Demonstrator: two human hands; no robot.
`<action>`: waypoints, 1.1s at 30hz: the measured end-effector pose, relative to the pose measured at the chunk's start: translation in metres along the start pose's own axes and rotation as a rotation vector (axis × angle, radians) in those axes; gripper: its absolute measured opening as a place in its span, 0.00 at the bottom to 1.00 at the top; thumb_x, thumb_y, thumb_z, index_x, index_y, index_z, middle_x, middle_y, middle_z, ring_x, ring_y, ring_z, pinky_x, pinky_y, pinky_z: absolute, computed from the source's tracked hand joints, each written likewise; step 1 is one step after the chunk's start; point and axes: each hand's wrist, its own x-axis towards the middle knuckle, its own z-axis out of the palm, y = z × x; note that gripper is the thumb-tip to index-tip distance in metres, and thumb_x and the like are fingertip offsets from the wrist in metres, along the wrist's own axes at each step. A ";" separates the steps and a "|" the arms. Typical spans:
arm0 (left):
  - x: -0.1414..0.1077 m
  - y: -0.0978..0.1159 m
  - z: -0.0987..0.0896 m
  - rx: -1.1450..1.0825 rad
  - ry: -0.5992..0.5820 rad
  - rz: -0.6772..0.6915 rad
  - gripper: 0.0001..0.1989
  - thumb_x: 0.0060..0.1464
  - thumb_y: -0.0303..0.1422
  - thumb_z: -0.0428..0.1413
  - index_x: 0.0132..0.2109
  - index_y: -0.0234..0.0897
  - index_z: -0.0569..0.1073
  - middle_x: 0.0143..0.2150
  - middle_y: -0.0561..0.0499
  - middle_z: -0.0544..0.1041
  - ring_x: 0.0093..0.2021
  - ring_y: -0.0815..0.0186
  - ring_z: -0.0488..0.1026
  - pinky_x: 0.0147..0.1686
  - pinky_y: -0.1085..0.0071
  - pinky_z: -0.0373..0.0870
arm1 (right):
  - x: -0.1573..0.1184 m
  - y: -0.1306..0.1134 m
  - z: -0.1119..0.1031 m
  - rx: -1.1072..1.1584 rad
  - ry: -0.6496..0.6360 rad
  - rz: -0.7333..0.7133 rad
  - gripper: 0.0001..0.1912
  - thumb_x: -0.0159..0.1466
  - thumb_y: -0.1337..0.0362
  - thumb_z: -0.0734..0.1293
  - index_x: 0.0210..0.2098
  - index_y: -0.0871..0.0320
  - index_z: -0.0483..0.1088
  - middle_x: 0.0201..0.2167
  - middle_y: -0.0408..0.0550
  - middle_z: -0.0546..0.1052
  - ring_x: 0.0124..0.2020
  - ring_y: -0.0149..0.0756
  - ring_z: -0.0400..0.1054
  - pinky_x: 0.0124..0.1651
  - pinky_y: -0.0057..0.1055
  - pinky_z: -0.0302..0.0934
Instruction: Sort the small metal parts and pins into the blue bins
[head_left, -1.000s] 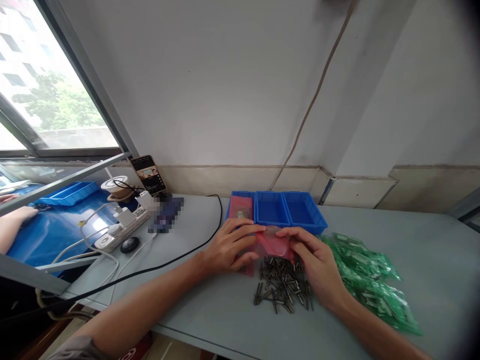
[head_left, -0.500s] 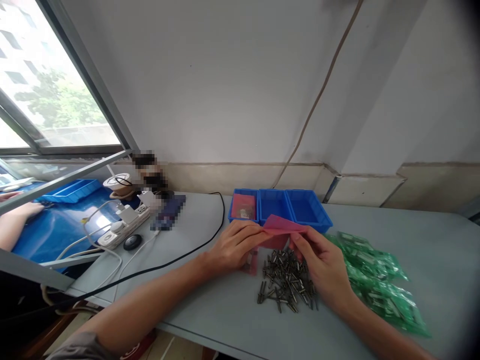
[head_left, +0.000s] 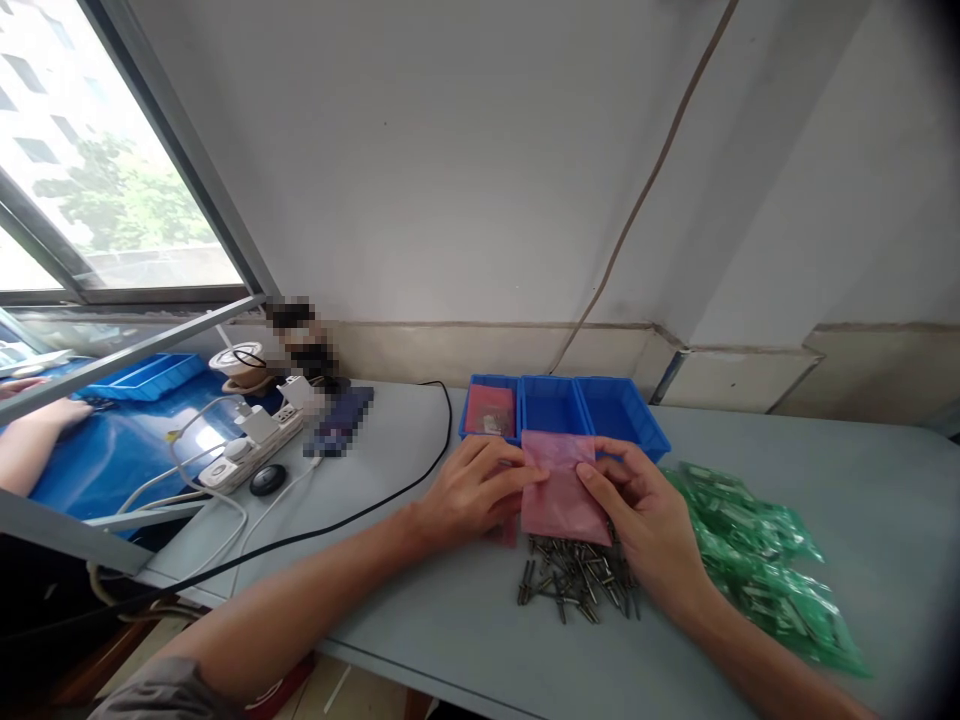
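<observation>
A pink plastic bag (head_left: 566, 500) hangs upright between my two hands, its flat face toward me. My left hand (head_left: 476, 490) pinches its left edge, and my right hand (head_left: 649, 510) grips the upper right edge between thumb and fingers. Below and behind the bag lies a heap of metal rivet-like pins (head_left: 581, 585) on the grey table (head_left: 405, 610). Part of another pink bag (head_left: 508, 532) shows under my left hand. Just beyond my hands stand blue bins; the left bin (head_left: 491, 408) holds pink bags with small parts inside.
Green plastic bags (head_left: 780, 580) of parts lie to the right. The middle bin (head_left: 553, 405) and right bin (head_left: 616, 412) stand against the wall. A black cable (head_left: 352, 520), power strip (head_left: 255, 455) and round black object (head_left: 267, 480) are at left. Another person's hand (head_left: 64, 412) is far left.
The pink bag has turned from a folded, tilted position to hang flat, facing me and covering more of the pins. Both hands still hold it in nearly the same place.
</observation>
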 end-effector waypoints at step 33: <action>0.004 0.000 0.001 0.005 0.047 -0.072 0.04 0.73 0.28 0.55 0.50 0.33 0.73 0.47 0.40 0.79 0.47 0.57 0.75 0.48 0.59 0.77 | 0.000 0.002 0.001 -0.221 -0.164 -0.151 0.14 0.72 0.51 0.69 0.37 0.52 0.77 0.32 0.43 0.69 0.32 0.37 0.62 0.35 0.33 0.58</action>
